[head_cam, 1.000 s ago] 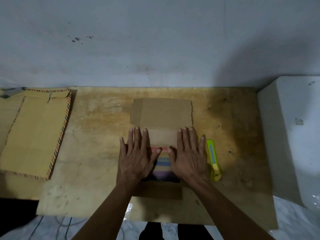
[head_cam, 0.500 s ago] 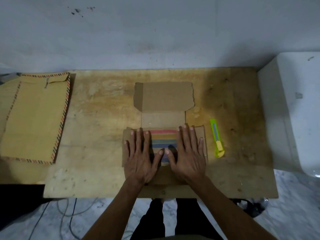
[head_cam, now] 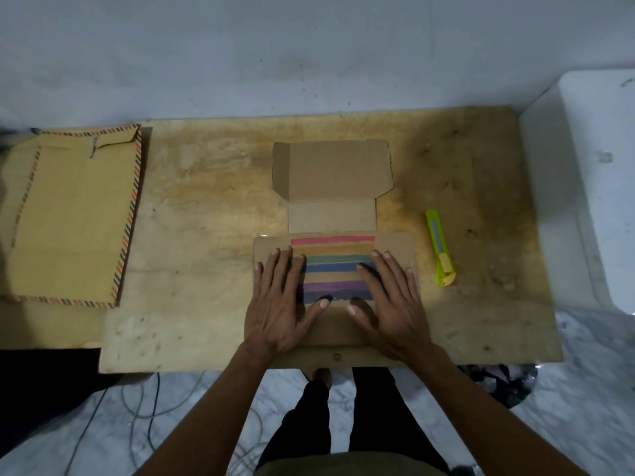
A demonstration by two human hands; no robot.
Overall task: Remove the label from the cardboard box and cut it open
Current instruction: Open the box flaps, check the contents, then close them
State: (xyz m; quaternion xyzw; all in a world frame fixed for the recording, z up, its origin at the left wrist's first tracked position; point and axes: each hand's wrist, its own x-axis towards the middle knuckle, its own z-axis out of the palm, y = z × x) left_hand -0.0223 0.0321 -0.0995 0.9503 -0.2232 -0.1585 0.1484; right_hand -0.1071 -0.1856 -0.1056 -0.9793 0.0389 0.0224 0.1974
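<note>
While both hands, left hand and right hand, press spread fingers on the cardboard box at centre frame, apparently flattening it, the cutter lies idle right.

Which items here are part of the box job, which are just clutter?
In the job: cardboard box, opened flat; left hand and right hand pressing flat on it; green utility knife.

Lying about: striped-edge brown envelope; white appliance; floor cables.

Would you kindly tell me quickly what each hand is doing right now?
Left hand: open, fingers straight, pressing flat on the cardboard box.
Right hand: open, fingers straight, pressing flat on the same box; holding nothing.
</note>
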